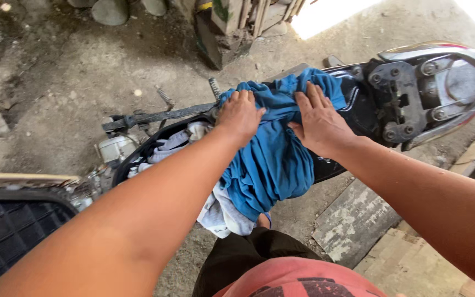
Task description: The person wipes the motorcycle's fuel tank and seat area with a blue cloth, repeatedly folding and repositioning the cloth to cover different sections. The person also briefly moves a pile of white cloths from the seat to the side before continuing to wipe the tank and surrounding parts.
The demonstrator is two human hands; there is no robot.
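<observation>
floor [72, 82]: bare packed dirt and rough concrete, dusty, grey-brown; a bright sunlit patch is seen at the top edge.
room: a shaded outdoor work spot or shed; wooden clutter [232, 22] is stacked at top centre, round grey shapes at top left.
motorcycle [358, 110]: one, viewed from above, lying across the frame; glossy black body, a metal rear rack with bolts at right, engine parts and a thin black lever at left.
tail cover [468, 60]: one, chrome with a red edge, at the far right end of the motorcycle.
plank [353, 220]: one, weathered, grey-white paint flaking, on the floor under the right arm; pale bricks or boards are seen beside it at lower right.
black ribbed panel [6, 231]: one, at the lower left corner, with a pale rim above it.
blue cloth [276, 159]: one, bunched and draped over the motorcycle's seat area, hanging toward the person.
white cloth [221, 214]: one, crumpled under the blue cloth, showing at its left and lower edge.
left hand [240, 115]: grip clenched on the upper left fold of the blue cloth, fingers curled into the fabric.
right hand [320, 124]: pressed flat on the blue cloth's right side, fingers spread, nothing gripped.
hands counted: two, both the person's own.
clothing: dark trousers and a red top are seen at bottom centre.
</observation>
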